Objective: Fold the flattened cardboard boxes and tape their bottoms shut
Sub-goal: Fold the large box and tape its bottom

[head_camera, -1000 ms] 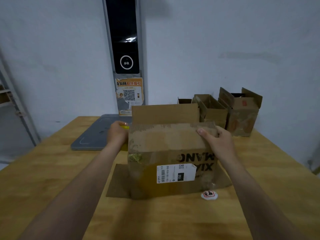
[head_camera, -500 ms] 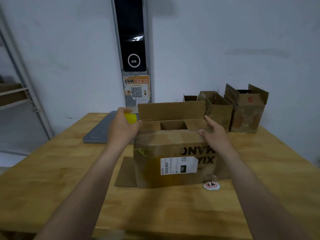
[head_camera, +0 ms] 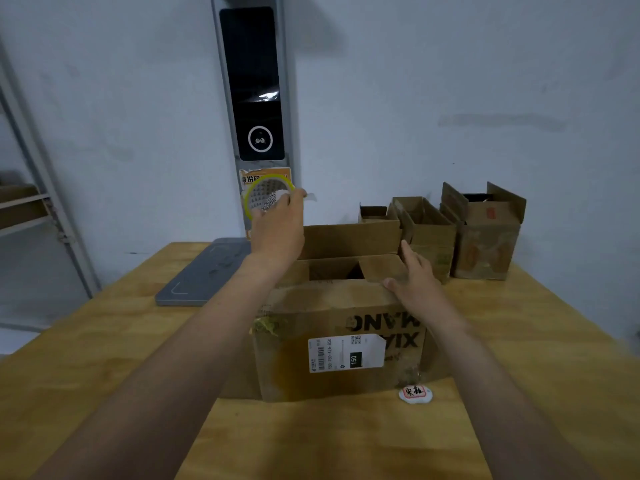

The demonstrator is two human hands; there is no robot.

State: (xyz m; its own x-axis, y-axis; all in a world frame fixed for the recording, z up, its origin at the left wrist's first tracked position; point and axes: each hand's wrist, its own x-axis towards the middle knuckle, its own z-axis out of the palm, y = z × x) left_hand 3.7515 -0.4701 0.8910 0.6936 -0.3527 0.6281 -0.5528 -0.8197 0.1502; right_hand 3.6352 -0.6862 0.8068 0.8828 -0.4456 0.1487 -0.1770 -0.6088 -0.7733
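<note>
Cardboard box (head_camera: 339,341) stood at the centre of the frame on the desk (head_camera: 104,358), top flaps partly open; left hand (head_camera: 277,230), raised above it, pinched a tape roll (head_camera: 247,201) in its fingers; right hand (head_camera: 415,282) lay on a flap, fingers straight and together.

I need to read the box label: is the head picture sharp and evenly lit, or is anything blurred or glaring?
Head view: dim bluish light, soft throughout; the white label on the cardboard box gives only 150, small print smeared. Head view: glare streak on the dark wall panel, tape roll in the left hand motion-blurred, shelf post at left leaning, likely wide-angle distortion.
</note>
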